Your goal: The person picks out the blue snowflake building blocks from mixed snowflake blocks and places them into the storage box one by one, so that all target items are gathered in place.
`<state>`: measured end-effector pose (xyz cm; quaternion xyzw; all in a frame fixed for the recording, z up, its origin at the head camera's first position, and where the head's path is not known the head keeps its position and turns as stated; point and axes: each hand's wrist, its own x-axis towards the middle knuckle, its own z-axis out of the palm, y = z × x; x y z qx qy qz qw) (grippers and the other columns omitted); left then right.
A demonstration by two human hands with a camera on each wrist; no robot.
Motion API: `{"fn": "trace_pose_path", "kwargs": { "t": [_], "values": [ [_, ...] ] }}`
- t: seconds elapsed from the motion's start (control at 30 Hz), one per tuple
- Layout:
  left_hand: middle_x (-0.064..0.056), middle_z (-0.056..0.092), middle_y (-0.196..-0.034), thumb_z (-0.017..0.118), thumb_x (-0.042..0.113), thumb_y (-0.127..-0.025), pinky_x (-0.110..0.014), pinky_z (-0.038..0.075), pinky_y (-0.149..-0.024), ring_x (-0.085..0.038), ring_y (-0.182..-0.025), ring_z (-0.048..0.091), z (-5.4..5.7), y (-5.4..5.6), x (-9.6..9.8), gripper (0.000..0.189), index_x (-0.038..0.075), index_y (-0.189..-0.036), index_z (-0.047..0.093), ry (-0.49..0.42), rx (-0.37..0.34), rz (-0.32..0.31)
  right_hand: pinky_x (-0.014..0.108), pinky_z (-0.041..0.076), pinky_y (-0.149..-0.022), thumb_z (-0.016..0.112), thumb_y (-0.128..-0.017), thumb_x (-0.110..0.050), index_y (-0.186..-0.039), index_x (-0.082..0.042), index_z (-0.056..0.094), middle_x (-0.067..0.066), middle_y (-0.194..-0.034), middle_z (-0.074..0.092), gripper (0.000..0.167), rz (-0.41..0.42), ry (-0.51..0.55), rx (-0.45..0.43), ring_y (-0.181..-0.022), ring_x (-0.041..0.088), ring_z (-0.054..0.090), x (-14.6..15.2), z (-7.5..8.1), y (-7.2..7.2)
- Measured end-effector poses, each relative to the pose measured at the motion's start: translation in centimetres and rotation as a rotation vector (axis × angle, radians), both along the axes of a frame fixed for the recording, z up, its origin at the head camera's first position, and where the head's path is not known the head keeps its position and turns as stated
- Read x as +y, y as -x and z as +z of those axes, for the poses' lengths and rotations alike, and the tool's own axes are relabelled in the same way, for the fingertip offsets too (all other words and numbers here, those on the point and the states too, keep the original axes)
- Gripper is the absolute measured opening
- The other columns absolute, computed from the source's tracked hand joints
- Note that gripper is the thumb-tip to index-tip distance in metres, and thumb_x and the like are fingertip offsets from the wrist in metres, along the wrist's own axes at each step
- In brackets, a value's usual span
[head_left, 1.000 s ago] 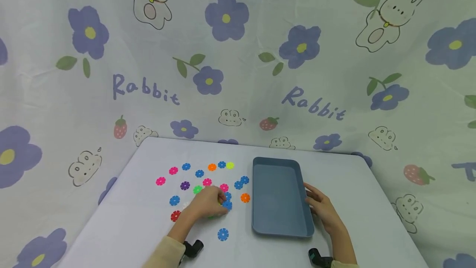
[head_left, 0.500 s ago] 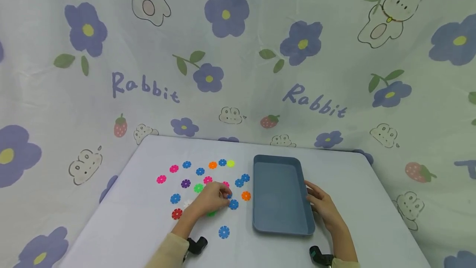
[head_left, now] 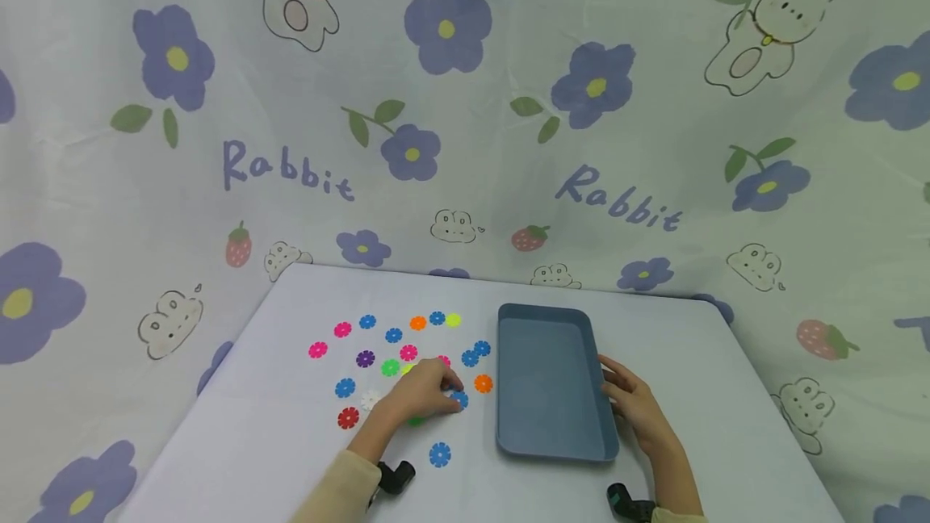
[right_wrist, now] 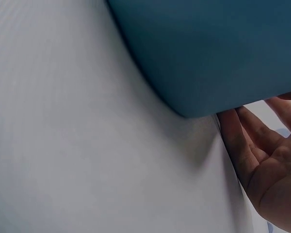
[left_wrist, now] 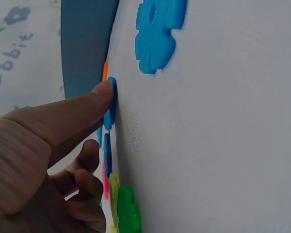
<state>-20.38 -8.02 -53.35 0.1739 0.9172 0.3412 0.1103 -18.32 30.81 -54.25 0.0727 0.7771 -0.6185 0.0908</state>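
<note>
Head view shows, as the largest thing, a pale cloth (head_left: 501,160) with printed purple flowers, rabbits, strawberries and the word "Rabbit", which hangs behind the table. The white table (head_left: 726,426) fills the lower middle part. On it lies a blue-grey tray (head_left: 555,386), rectangular and with raised walls, its long side pointing away from the person.

The right hand (head_left: 639,410) is at the right long wall of the tray; its fingers are extended and touch this wall from outside. The left hand (head_left: 421,392) is on the other side of the tray, among the scattered discs. Its thumb and index finger are bent and pinch a blue disc (left_wrist: 110,115) at the edge. This disc is at table level; whether it is a little lifted, I cannot tell. Each wrist carries a small black device, and the left sleeve (head_left: 337,487) is beige.

Smallest are the other notched discs, all to the left of the tray. An orange disc (head_left: 483,383) lies between the left hand and the tray, near the tray wall. Another blue disc (head_left: 439,454) lies closest to the person. A red disc (head_left: 348,418), a white disc (head_left: 369,400) and a purple disc (head_left: 366,359) are left of the fingers. At the far side, a yellow disc (head_left: 454,320) lies just beside a blue one.
</note>
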Motion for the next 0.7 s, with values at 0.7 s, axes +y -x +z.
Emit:
{"fn": "trace_pose_path", "kwargs": {
  "t": [0.7],
  "values": [
    [0.005,0.067,-0.081,0.079,0.017,-0.083,-0.028,0.056,-0.062,-0.016,-0.066,0.065,0.9,1.6,1.4,0.011,0.013,-0.093,0.076,-0.303,-0.121,0.046,0.049,0.045,-0.097,0.052,-0.096,-0.008,-0.147,-0.016,0.043,0.021,-0.146,0.040,0.053,-0.016,0.002,0.002,-0.127,0.037,0.045,0.1,-0.2,0.2]
  ]
}}
